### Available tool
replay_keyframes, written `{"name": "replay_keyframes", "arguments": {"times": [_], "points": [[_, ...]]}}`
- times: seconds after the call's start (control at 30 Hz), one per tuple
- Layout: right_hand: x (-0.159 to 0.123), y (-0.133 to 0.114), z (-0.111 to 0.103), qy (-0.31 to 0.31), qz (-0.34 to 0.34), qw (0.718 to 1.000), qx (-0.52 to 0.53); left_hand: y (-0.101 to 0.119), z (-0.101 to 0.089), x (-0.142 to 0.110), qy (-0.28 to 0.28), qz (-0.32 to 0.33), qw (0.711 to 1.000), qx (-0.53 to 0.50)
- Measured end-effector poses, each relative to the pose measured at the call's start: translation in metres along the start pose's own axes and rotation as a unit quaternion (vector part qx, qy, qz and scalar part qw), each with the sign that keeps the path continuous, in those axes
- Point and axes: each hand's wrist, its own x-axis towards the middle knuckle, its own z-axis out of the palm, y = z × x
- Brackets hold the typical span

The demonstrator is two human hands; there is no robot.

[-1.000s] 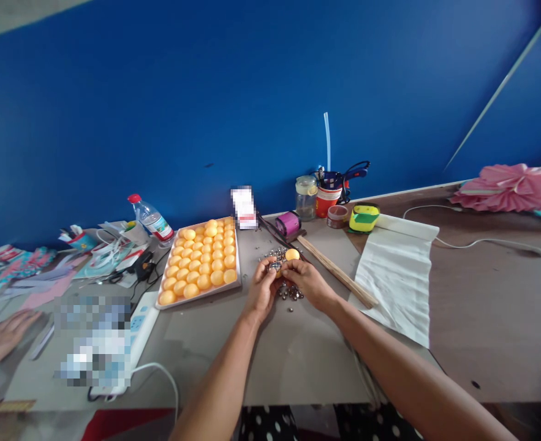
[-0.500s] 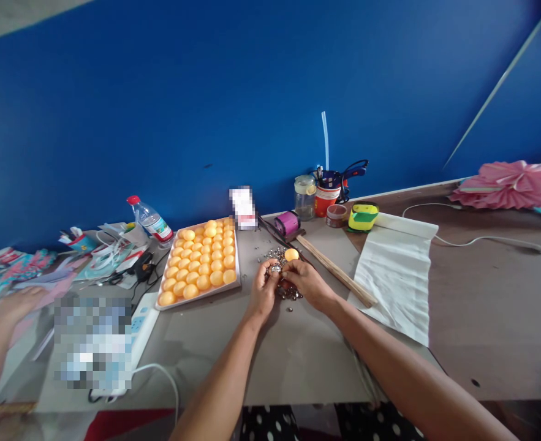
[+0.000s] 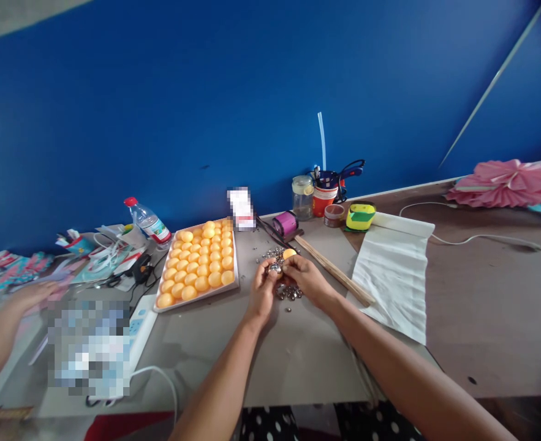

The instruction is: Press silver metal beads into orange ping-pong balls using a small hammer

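Observation:
My left hand (image 3: 264, 291) is closed around a small round thing with a shiny silver surface (image 3: 275, 268), which the fingers partly cover. Close beside it, on the right, my right hand (image 3: 307, 278) has its thumb and fingertips pinched together. Whatever lies between those fingertips is too small to make out. Under and around both hands spreads a pile of shiny silver pieces (image 3: 289, 292), like beads or gems. An orange ball (image 3: 289, 253) rests just behind my right fingertips.
To the left stands a tray of orange balls (image 3: 201, 267), with a bottle (image 3: 151, 222) behind it. A wooden strip (image 3: 334, 269), white cloth (image 3: 392, 275), purple spool (image 3: 285, 223) and glass jar (image 3: 302, 199) lie beyond my right hand. Another person's hand (image 3: 35, 294) is at far left.
Both hands stay over the silver pile with only slight finger shifts. The view has moved a little, and the other person's hand at far left has moved slightly right.

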Motion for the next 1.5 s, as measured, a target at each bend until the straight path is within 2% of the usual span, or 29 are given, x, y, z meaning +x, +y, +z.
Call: {"name": "replay_keyframes", "arguments": {"times": [0.1,0.17,0.3,0.47,0.57,0.67,0.77,0.87,0.97,1.07,1.17,1.27,1.37,1.5], "points": [[0.003,-0.005,-0.011,-0.002,-0.035,0.998,-0.059,0.005,0.003,0.001,-0.025,-0.009,0.999,-0.043],[0.007,-0.007,-0.021,0.029,-0.070,0.981,-0.179,0.009,0.004,0.002,-0.033,-0.021,0.997,-0.065],[0.012,-0.006,-0.036,0.040,-0.126,0.893,-0.431,0.013,0.002,0.003,-0.022,-0.036,0.996,-0.073],[0.007,0.000,-0.034,0.013,-0.095,0.780,-0.618,0.012,-0.001,0.005,-0.031,-0.032,0.996,-0.073],[0.006,0.004,-0.029,-0.006,-0.096,0.749,-0.655,0.011,-0.002,0.005,-0.039,-0.034,0.996,-0.074],[0.009,0.007,-0.026,-0.011,-0.108,0.744,-0.660,0.010,-0.002,0.006,-0.038,-0.041,0.995,-0.077],[0.011,0.010,-0.025,0.002,-0.116,0.751,-0.650,0.011,-0.001,0.006,-0.033,-0.043,0.995,-0.083],[0.010,0.010,-0.024,0.032,-0.143,0.776,-0.614,0.012,-0.002,0.007,-0.026,-0.044,0.995,-0.089],[0.008,0.007,-0.023,0.079,-0.180,0.816,-0.544,0.013,-0.003,0.007,-0.021,-0.049,0.994,-0.097],[0.006,0.003,-0.021,0.095,-0.159,0.876,-0.445,0.014,-0.003,0.007,-0.026,-0.057,0.993,-0.103],[0.006,0.001,-0.017,0.083,-0.117,0.934,-0.326,0.015,-0.003,0.007,-0.036,-0.066,0.991,-0.113],[0.007,0.001,-0.015,0.035,-0.079,0.980,-0.181,0.015,-0.002,0.007,-0.034,-0.072,0.989,-0.127],[0.006,-0.002,-0.013,-0.030,-0.050,0.996,-0.062,0.015,-0.002,0.008,-0.025,-0.078,0.986,-0.146],[0.001,-0.010,-0.011,-0.061,0.009,0.995,0.080,0.016,-0.002,0.009,-0.015,-0.081,0.984,-0.156]]}}
